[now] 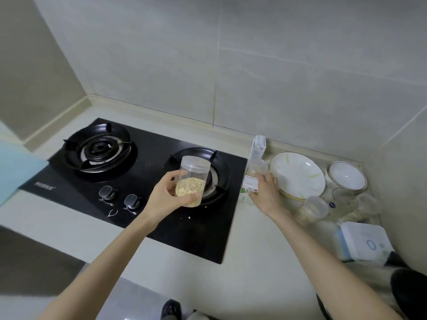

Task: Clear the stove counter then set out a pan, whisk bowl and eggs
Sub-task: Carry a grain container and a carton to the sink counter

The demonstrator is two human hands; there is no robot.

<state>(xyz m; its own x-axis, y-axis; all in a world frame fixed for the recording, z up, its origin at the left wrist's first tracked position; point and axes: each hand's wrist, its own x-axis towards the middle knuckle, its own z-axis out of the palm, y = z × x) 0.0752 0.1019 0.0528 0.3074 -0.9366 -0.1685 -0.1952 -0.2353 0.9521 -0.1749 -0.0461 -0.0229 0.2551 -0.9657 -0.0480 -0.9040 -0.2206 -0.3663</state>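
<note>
Stove tabletop (pixel 254 262) is pale stone, with a black glass hob (pixel 161 229) sunk into it. Closest on the right sits a white box with a blue ring on it (pixel 362 243). Then both bare arms reach in. The left hand (pixel 161 199) has its fingers and thumb wrapped round a clear plastic jar (pixel 193 181) about a third full of oats. The jar is upright with its lid on, in front of the right burner (pixel 220 174), and I can't tell if it's lifted off the glass. The right hand (pixel 265 192) is curled round the lower part of a tall white carton (pixel 256 162) just off the hob's right edge. Two knobs (pixel 107 194) are left of the jar. Right of the carton there's a small clear tub (pixel 316 207) and some glasses (pixel 344 199), then a white plate (pixel 298 174) and a gold-rimmed bowl (pixel 347 175) nearer the tiled wall. The left burner (pixel 99 148) is bare, and a light blue cloth (pixel 16 169) pokes in at the far left.
</note>
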